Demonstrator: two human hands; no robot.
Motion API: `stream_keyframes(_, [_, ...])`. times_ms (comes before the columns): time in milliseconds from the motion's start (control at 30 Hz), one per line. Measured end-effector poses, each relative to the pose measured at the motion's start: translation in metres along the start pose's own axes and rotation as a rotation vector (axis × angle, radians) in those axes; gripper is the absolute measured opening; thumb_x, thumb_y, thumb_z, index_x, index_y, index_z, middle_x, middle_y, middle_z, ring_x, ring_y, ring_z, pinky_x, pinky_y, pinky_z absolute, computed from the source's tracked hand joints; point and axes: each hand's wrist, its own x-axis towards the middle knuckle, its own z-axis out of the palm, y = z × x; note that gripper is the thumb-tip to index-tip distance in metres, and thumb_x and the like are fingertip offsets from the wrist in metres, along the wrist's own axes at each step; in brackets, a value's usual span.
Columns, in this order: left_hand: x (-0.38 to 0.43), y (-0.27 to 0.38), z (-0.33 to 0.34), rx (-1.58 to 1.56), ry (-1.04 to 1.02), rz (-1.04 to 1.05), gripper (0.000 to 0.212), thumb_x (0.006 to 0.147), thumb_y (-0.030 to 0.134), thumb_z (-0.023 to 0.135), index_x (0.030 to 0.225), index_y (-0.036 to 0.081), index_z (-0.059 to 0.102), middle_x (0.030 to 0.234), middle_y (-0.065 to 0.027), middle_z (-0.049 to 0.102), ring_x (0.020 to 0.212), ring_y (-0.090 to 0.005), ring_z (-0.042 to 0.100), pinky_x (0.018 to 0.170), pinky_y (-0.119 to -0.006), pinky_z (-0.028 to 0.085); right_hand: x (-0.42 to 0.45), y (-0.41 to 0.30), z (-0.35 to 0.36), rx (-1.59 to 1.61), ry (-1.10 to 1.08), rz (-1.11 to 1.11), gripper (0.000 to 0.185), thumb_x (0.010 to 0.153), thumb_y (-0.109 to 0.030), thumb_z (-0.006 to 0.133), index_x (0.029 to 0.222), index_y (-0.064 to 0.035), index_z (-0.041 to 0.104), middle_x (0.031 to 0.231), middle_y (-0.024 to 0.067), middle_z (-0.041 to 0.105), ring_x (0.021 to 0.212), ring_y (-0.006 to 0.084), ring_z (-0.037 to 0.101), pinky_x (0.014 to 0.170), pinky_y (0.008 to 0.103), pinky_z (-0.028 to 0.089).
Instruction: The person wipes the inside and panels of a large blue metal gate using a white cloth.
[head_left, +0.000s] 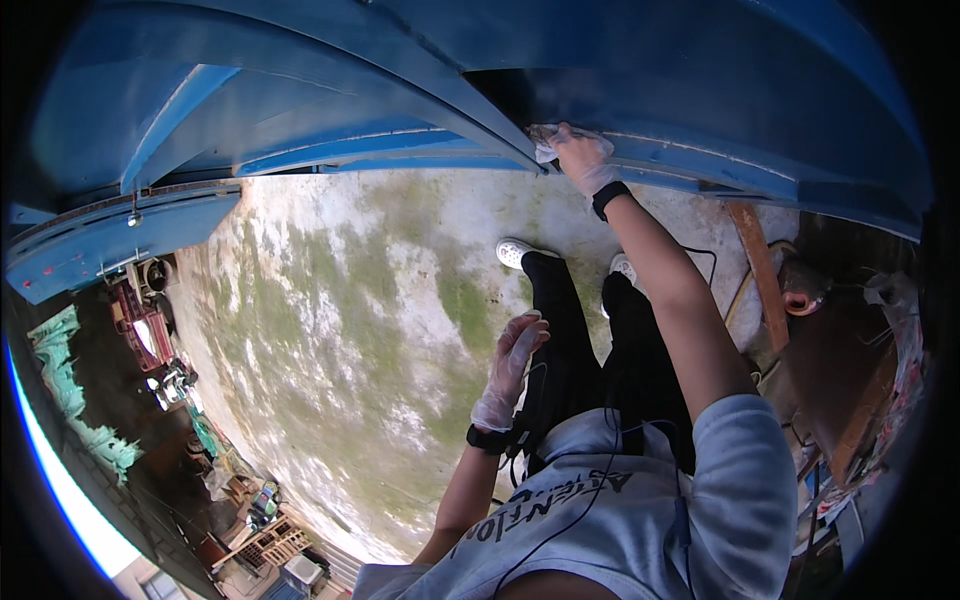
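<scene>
In a clear disposable glove, my right hand (581, 156) grips a crumpled white cloth (544, 141). It presses the cloth against the lower part of a blue painted metal structure (690, 105), beside an upright rib (480, 112) and just above a ledge. The hand hides part of the cloth. My left hand (514, 356), also gloved, hangs in front of my left thigh with its fingers loosely curled. I see no object in it, and it is apart from the metal.
Mossy concrete (360, 300) lies below. At right are a rusty steel bar (759, 274), a hose (739, 292) and a brown board (832, 382). A dark red vehicle (142, 322) and wooden pallets (274, 540) stand at left. A thin cable (615, 457) crosses my shirt.
</scene>
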Motion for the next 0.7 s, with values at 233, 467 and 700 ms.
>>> stream_keyframes(233, [0.02,0.01,-0.007,0.003,-0.039,0.032,0.035,0.086,0.029,0.056,0.11,0.004,0.053,0.1,-0.0047,0.058,0.091,-0.015,0.056,0.085,-0.028,0.041,-0.026,0.007,-0.033,-0.04,-0.15,0.086,0.016,0.08,-0.013,0.05,0.082,-0.0091,0.066,0.075,0.0125,0.065,0.071,0.0237,0.066,0.056,0.0364,0.052])
stream_keyframes(467, [0.029,0.019,0.001,0.076,-0.041,0.042,0.037,0.087,0.031,0.052,0.112,0.004,0.053,0.102,-0.0073,0.06,0.092,-0.0164,0.057,0.085,-0.029,0.041,0.007,0.012,-0.005,-0.346,-0.083,-0.211,0.053,0.08,-0.011,0.048,0.13,-0.0267,0.042,0.129,0.0147,0.042,0.059,0.0209,0.064,0.046,0.0354,0.05])
stream_keyframes(700, [0.034,-0.003,0.007,0.051,-0.077,0.018,0.037,0.087,0.032,0.051,0.112,0.005,0.053,0.102,-0.007,0.061,0.093,-0.0158,0.058,0.086,-0.029,0.041,-0.088,0.11,-0.004,-0.352,-0.079,0.104,0.071,0.079,-0.006,0.048,0.138,-0.0373,0.026,0.129,0.0116,0.044,0.055,0.02,0.063,0.045,0.0352,0.051])
